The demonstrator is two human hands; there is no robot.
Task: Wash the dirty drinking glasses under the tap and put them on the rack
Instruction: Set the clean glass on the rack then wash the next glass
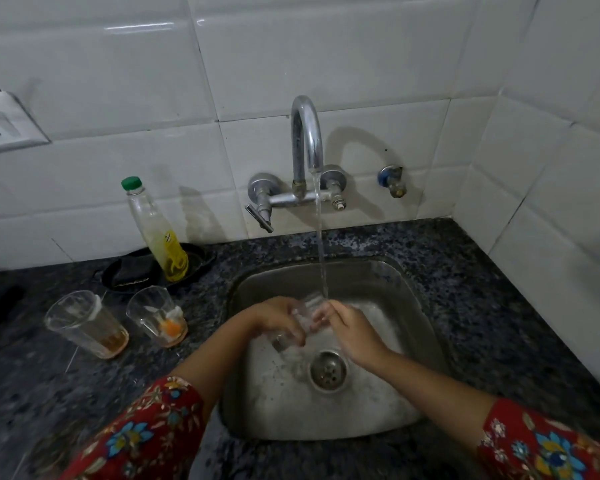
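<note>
Over the steel sink [388,282] I hold a clear drinking glass [307,311] tilted under the running stream from the chrome tap [305,133]. My left hand [278,318] grips the glass around its body. My right hand [349,329] has its fingers at the glass's rim, touching it. On the counter to the left stand two dirty glasses: one with brownish liquid [87,323] and one with orange residue [158,315]. No rack is in view.
A dish-soap bottle with a green cap [156,230] stands in a black tray [194,261] with a dark scrubber, behind the dirty glasses. The speckled granite counter [465,289] surrounds the sink. A socket plate [4,123] is on the tiled wall at left.
</note>
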